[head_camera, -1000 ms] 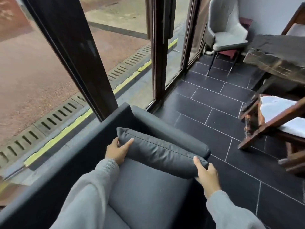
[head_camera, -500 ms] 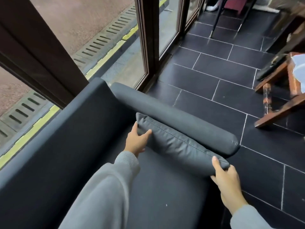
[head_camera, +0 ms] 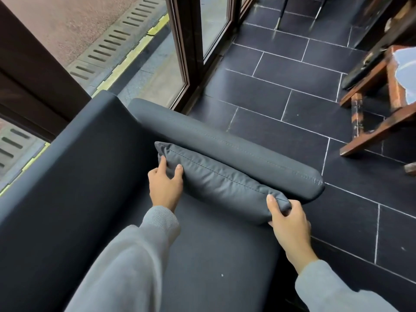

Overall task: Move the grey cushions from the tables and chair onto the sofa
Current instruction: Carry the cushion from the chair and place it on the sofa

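Observation:
A grey leather-look cushion (head_camera: pixel 221 183) stands on edge on the seat of the dark grey sofa (head_camera: pixel 74 176), leaning against the sofa's padded armrest (head_camera: pixel 225 143). My left hand (head_camera: pixel 165 184) grips the cushion's far corner near the backrest. My right hand (head_camera: pixel 289 224) grips the near corner at the front edge of the seat. Both arms wear grey sleeves.
Glass doors with dark frames (head_camera: pixel 191 46) stand behind and beside the sofa. Dark floor tiles (head_camera: pixel 292 95) stretch to the right. A wooden chair frame (head_camera: pixel 378 109) with a pale seat pad stands at the right edge.
The cushion has come down from above the armrest to the seat and now rests against the armrest. My view has tilted lower. Both hands stayed on its corners.

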Available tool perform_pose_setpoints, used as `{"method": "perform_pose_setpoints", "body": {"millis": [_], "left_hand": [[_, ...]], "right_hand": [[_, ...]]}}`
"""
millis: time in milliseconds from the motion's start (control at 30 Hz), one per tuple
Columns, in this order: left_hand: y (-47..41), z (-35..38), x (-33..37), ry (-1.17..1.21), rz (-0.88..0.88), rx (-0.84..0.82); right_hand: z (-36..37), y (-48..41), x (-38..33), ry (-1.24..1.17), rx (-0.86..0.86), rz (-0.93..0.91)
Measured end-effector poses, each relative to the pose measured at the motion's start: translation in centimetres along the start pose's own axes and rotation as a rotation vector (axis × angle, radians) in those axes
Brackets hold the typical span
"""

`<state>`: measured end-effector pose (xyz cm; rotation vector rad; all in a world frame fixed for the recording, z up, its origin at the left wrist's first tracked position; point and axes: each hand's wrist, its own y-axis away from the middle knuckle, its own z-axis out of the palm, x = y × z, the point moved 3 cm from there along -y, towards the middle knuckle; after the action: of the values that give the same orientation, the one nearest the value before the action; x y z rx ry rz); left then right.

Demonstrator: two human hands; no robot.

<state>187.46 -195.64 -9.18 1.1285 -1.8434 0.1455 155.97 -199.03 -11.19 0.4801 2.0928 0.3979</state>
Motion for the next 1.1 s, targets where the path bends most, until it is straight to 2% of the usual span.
{"method": "perform_pose_setpoints", "body": {"millis": [233, 367, 533, 633, 833, 967, 1100], "left_hand": [[-1.6, -1.3, 0.9, -0.208, -0.073, -0.253], [-0.1, -3.0, 1.0, -0.186, -0.089, -0.333], [3.1, -4.3, 2.8, -0.265, -0.066, -0.381], [6.0, -4.7, 6.1, -0.393, 0.041, -0.403], [15.7, -4.4, 18.7, -0.670, 0.362, -0.385], [25.2, -3.6, 30.5, -0.764, 0.588, -0.332], [37.3, -3.0, 42.2, -0.743, 0.782, -0.254]], "right_hand": [[0.2, -0.7, -0.5, -0.038, -0.019, 0.080], [-0.3, 0.5, -1.0, -0.112, -0.100, 0.164], [-3.1, 2.8, -3.1, 0.039, -0.164, 0.216], [-6.5, 4.3, -5.3, 0.153, -0.187, 0.154], [-19.4, 7.8, -12.3, 0.414, -0.153, -0.157], [-32.3, 10.1, -17.3, 0.551, -0.002, -0.329], [-47.2, 14.0, -21.5, 0.598, 0.159, -0.416]]}}
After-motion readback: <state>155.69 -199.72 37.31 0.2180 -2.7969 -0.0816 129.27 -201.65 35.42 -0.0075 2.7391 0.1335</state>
